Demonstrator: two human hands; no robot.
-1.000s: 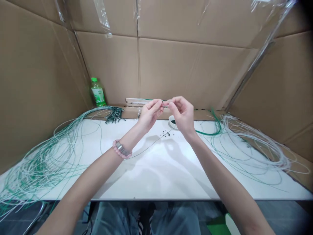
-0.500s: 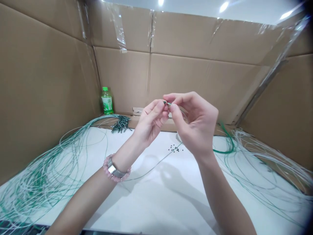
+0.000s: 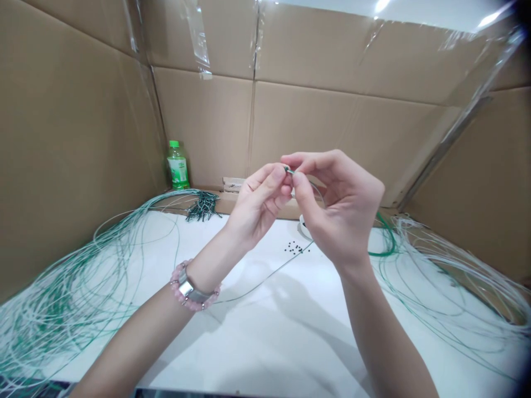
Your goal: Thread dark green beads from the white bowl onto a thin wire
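In front of me my left hand (image 3: 259, 207) is closed, its thumb and forefinger pinching a small dark piece (image 3: 286, 168). Just to its right, my right hand (image 3: 342, 207) pinches a thin green-white wire (image 3: 265, 279) close to that piece. The fingertips of both hands nearly meet, and the exact join between piece and wire is too small to make out. From the right hand the wire loops down over the white tabletop (image 3: 249, 342) towards my left wrist. Several tiny dark pieces (image 3: 296, 249) lie scattered below the hands.
A white bowl (image 3: 306, 228) is partly hidden behind my right hand. Tangled green and white wires (image 3: 62, 298) cover the left side, their dark ends (image 3: 203, 205) bunched at the back. More wires (image 3: 452, 262) lie right. A green bottle (image 3: 178, 168) stands by the cardboard wall (image 3: 199, 121).
Both hands have shifted slightly right, still pinching. The dark piece shows more clearly between the fingertips, and more of the white bowl is visible. The view has tipped slightly downward.
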